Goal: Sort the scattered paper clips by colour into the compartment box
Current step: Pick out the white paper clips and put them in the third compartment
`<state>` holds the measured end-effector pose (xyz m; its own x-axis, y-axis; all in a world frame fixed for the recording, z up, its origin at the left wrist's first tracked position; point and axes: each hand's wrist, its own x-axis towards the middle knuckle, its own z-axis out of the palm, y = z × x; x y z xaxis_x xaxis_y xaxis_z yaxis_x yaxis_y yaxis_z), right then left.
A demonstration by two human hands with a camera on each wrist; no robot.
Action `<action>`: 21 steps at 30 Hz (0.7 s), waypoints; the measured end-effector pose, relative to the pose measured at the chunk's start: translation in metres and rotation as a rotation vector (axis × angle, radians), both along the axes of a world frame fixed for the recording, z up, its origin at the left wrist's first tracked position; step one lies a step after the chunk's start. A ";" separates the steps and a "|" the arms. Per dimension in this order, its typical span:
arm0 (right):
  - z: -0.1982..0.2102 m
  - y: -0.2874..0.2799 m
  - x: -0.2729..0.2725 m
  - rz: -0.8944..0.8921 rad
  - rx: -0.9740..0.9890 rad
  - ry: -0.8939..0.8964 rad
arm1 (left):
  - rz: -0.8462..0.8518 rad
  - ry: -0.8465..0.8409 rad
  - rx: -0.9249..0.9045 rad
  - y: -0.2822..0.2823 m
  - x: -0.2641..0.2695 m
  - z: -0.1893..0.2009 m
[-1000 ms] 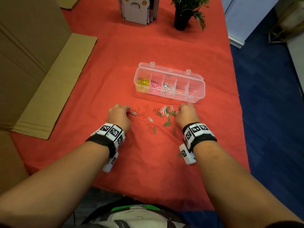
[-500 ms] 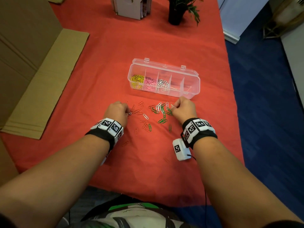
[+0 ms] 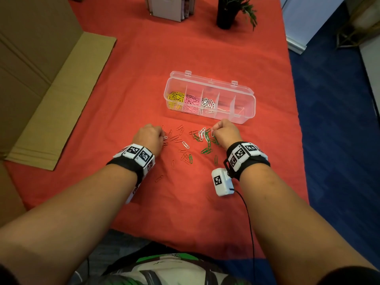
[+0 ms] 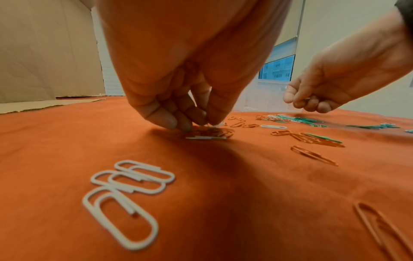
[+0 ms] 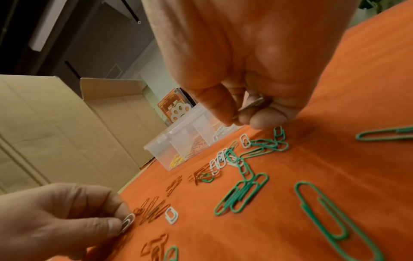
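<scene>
A clear compartment box lies on the red cloth, with yellow clips, pink clips and white clips in its three left cells. White, green and red clips lie scattered in front of it, between my hands. At the pile's left edge my left hand pinches a white clip between thumb and fingers. My right hand hovers just in front of the box. Its fingers are curled round a pale clip, above a green cluster.
Flattened cardboard covers the table's left side. A black plant pot and a card stand sit at the far end. The table's right edge drops to blue floor. Two white clips lie under my left wrist.
My right hand has risen from the clip pile and drawn nearer the box's front wall. My left hand stays at the pile's left edge. The head view has shifted slightly.
</scene>
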<state>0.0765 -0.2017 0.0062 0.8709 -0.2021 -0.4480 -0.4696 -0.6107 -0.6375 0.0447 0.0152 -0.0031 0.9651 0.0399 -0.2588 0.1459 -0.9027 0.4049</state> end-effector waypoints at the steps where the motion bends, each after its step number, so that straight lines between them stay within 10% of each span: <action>1: -0.002 -0.001 0.001 -0.006 -0.029 -0.023 | 0.021 -0.024 -0.018 -0.001 0.000 0.002; 8: -0.011 0.002 0.007 0.126 -0.356 -0.057 | 0.118 0.015 -0.305 -0.010 0.003 0.012; 16: -0.014 0.003 -0.012 0.328 -0.514 -0.055 | 0.513 0.456 -0.935 -0.037 -0.006 0.028; 21: -0.004 -0.007 -0.014 0.220 -0.179 -0.111 | 0.664 0.605 -1.263 -0.043 -0.010 0.033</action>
<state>0.0625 -0.2082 0.0024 0.9443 -0.0700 -0.3215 -0.2467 -0.7973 -0.5509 0.0343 -0.0274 0.0296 0.6052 -0.1336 -0.7848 0.7856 0.2593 0.5618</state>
